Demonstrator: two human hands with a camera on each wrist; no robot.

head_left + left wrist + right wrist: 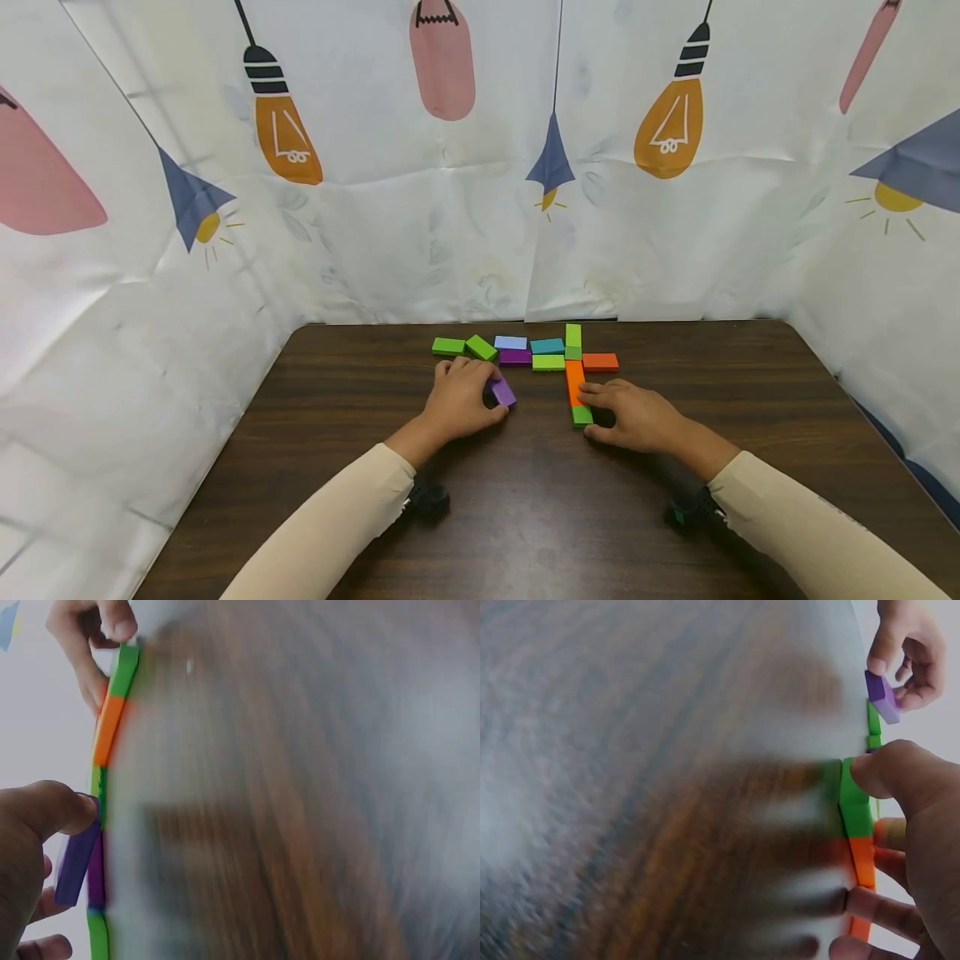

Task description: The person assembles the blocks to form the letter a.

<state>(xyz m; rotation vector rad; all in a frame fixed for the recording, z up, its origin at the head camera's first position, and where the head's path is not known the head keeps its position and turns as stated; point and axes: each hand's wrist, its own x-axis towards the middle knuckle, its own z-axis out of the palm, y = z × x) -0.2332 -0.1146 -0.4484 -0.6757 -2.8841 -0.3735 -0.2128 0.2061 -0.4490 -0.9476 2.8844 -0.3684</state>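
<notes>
- Where the view ends at the back and sides, a white cloth [480, 242] printed with bulbs [667, 125] hangs around the dark wood table [525, 525].
- Two cream sleeves [337, 517] reach over the table, one from each side.
- The right hand [641, 417] has its fingers spread and loosely bent; its thumb touches the near green block [582, 417], a finger the orange block [574, 382].
- The left hand [459, 398] pinches the purple block [503, 392] between thumb and fingers, holding it tilted near the violet block [515, 357].
- The orange block stands in line between the near green block and the far green block [573, 340], with the red block [601, 362] at its right.
- To the left, the lime block [548, 363] lies before the teal block [548, 346], the violet block before the blue block [511, 342].
- Leftmost lie two green blocks [448, 347], one angled.
</notes>
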